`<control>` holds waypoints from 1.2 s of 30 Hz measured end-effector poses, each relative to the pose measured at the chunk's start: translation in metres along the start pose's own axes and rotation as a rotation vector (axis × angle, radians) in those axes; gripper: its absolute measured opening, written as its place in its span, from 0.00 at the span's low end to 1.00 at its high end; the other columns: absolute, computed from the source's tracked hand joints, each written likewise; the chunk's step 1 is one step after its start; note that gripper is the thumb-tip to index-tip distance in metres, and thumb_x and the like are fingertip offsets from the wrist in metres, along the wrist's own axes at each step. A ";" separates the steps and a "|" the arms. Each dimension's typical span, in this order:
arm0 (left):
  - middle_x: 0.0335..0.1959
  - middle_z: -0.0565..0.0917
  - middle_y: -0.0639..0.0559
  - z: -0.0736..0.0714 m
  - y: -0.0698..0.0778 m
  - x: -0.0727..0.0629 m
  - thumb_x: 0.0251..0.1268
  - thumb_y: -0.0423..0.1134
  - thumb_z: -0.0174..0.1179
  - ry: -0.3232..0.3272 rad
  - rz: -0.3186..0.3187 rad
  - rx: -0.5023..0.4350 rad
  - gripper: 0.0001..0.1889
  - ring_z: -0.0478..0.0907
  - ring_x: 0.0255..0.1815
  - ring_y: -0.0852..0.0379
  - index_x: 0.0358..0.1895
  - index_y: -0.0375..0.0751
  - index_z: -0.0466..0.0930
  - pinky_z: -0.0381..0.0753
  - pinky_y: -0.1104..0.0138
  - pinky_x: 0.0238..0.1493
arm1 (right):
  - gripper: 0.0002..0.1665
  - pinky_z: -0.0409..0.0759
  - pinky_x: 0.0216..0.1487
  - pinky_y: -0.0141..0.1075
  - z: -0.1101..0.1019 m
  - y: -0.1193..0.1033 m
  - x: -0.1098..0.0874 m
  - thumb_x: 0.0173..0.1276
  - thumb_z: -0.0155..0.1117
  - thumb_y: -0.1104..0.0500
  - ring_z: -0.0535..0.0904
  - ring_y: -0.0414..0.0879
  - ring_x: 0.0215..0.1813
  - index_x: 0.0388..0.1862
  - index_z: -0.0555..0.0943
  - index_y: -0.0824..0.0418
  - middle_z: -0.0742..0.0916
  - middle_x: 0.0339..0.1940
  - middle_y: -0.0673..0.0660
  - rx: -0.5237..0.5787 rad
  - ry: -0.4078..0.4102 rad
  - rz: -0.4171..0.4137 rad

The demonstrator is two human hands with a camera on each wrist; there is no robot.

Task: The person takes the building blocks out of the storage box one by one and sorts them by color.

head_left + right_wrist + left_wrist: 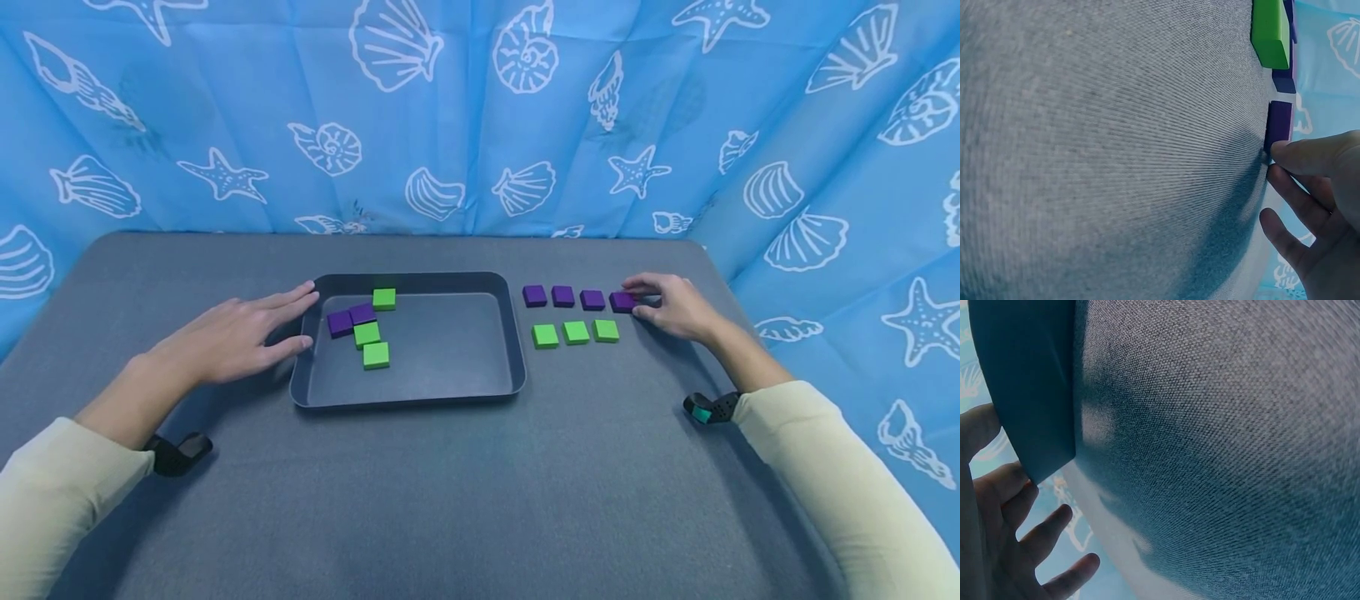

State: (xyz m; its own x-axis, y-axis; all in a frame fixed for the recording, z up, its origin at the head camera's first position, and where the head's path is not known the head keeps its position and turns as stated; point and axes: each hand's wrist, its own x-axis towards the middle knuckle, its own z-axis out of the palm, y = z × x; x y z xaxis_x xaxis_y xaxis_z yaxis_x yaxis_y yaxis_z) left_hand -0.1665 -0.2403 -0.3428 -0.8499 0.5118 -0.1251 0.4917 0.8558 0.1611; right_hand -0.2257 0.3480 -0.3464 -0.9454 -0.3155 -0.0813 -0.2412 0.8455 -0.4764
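at the right hand (pixel 670 307), a flat purple block (pixel 621 302)

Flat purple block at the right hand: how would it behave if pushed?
The flat purple block probably slides rather than rolls, given its straight edges. Tipping seems unlikely, as it's wide and low. The woven-looking grey table may add drag.

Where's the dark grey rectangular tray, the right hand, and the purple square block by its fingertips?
Dark grey tray (pixel 450 346), head view: bare floor.
Right hand (pixel 672 308), head view: back.
Purple square block (pixel 621 302), head view: top face.
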 end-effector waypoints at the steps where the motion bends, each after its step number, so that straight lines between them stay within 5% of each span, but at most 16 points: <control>1: 0.78 0.56 0.38 0.000 0.000 0.000 0.75 0.60 0.49 -0.001 0.000 -0.001 0.39 0.66 0.69 0.31 0.78 0.39 0.55 0.64 0.36 0.66 | 0.27 0.69 0.64 0.63 0.000 0.000 0.000 0.66 0.62 0.72 0.72 0.69 0.65 0.65 0.72 0.72 0.79 0.61 0.74 -0.001 -0.004 0.000; 8: 0.79 0.55 0.37 -0.002 0.001 0.001 0.75 0.61 0.48 -0.016 -0.004 0.010 0.40 0.65 0.70 0.31 0.79 0.39 0.54 0.63 0.35 0.66 | 0.32 0.66 0.66 0.63 -0.011 -0.009 0.003 0.68 0.67 0.65 0.72 0.68 0.66 0.68 0.69 0.74 0.77 0.64 0.74 0.018 -0.066 -0.030; 13: 0.78 0.56 0.38 -0.002 0.001 0.001 0.75 0.61 0.48 -0.012 0.004 0.010 0.39 0.66 0.69 0.31 0.79 0.39 0.54 0.64 0.35 0.66 | 0.31 0.68 0.67 0.60 -0.011 -0.028 0.012 0.68 0.68 0.63 0.73 0.67 0.66 0.67 0.70 0.73 0.78 0.64 0.73 0.037 0.001 -0.042; 23: 0.78 0.56 0.38 -0.002 0.000 -0.001 0.75 0.61 0.48 -0.011 -0.003 0.021 0.39 0.65 0.70 0.31 0.78 0.39 0.55 0.61 0.33 0.65 | 0.33 0.72 0.67 0.53 0.009 -0.099 0.045 0.67 0.70 0.60 0.76 0.61 0.65 0.68 0.72 0.68 0.79 0.64 0.68 0.121 -0.005 -0.182; 36: 0.78 0.57 0.36 -0.001 -0.001 -0.001 0.75 0.60 0.48 0.002 0.007 0.018 0.39 0.67 0.69 0.30 0.78 0.38 0.55 0.64 0.35 0.65 | 0.32 0.73 0.67 0.45 0.043 -0.177 0.078 0.66 0.71 0.57 0.77 0.52 0.66 0.67 0.74 0.64 0.80 0.64 0.61 0.062 -0.101 -0.302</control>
State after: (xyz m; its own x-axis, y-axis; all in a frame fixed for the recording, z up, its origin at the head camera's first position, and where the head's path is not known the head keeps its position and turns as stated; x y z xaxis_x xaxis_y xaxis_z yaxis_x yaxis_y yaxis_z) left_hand -0.1664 -0.2413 -0.3422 -0.8467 0.5179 -0.1224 0.5011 0.8533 0.1438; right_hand -0.2473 0.1551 -0.3061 -0.8060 -0.5918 -0.0126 -0.4909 0.6801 -0.5445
